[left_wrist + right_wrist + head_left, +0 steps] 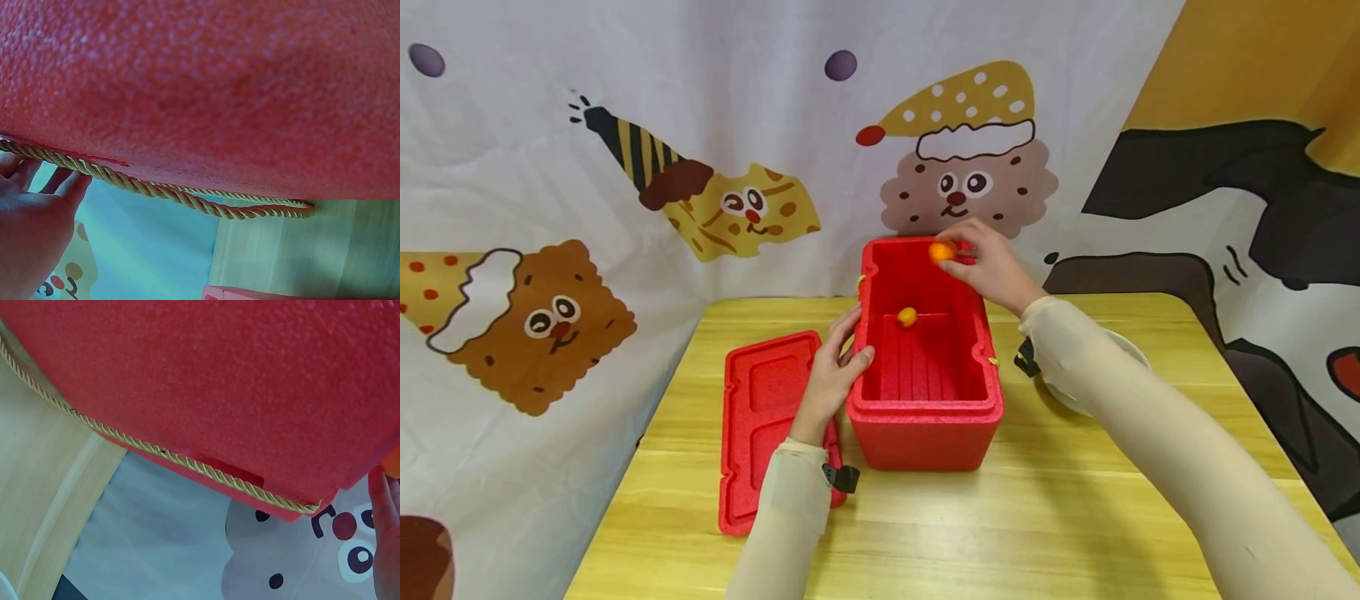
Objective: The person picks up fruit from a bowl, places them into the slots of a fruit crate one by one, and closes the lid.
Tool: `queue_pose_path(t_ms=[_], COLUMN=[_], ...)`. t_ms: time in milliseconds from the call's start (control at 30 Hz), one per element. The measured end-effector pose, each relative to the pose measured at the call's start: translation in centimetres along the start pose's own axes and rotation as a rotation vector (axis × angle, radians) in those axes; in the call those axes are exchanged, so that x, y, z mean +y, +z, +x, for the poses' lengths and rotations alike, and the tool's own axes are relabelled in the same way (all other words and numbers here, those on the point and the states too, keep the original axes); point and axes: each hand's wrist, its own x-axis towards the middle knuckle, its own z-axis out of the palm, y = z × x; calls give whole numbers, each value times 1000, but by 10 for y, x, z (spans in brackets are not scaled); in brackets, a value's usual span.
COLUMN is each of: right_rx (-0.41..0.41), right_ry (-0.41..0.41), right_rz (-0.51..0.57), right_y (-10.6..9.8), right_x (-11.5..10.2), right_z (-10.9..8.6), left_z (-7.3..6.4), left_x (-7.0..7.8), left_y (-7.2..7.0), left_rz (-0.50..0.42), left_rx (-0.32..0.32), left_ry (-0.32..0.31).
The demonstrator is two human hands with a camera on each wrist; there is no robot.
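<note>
A tall red foam box [925, 442] stands lidless on the table, a twisted gold rope [169, 195] along its side. My left hand [829, 375] rests on its left wall, thumb at the rim and fingers along the outside. Over the far right part of the opening, my right hand [988, 262] pinches a small round orange fruit [942, 252] between thumb and fingers. Inside the box, a smaller-looking yellow-orange fruit [907, 317] lies near the far end of the floor. The right wrist view catches only the edge of the held fruit [392, 464].
The box's red lid [737, 433] lies flat on the wooden table [1052, 517], left of the box and partly behind my left forearm. To the right, a pale round bowl [1063, 400] is mostly covered by my right sleeve. A cartoon-printed cloth [775, 83] hangs behind the table.
</note>
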Motion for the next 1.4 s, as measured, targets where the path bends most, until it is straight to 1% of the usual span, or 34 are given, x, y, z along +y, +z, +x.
queue_pose_path(t_ms=[100, 200, 267, 367, 500, 600, 733, 867, 1000, 1133, 1300, 1400], right_rx=[-31, -55, -63, -67, -72, -69, -69, -57, -40, -33, -17, -16], right_ry=[27, 53, 71, 84, 87, 77, 82, 95, 110, 125, 109, 106], right_rz=[-36, -56, -58, -47, -32, -25, -18, -15, -9, -1, 20, 32], right_y=[1, 2, 2, 3, 4, 3, 1, -1, -2, -3, -4, -5], right_x=[0, 1, 1, 1, 1, 3, 4, 5, 6, 6, 6, 7], right_z=[1, 1, 0, -1, 0, 0, -2, -5, -8, -10, -10, -11], left_z=[1, 1, 0, -2, -5, -4, -3, -3, -1, 0, 0, 0], left_x=[-10, -9, -5, 8, 23, 26, 26, 23, 9, -5, -10, -10], left_y=[-1, 0, 2, 4, 7, 8, 7, 6, 3, 1, 1, 1], left_rz=[8, 2, -7, -19, -10, 3, 5, -5, -28, -32, -31, -29], left_rx=[7, 4, -7, -14, -6, -6, -9, -13, -12, 1, 17, 19], left_ry=[19, 10, -4, -20, -30, -34, -33, -28, -17, -2, 26, 29])
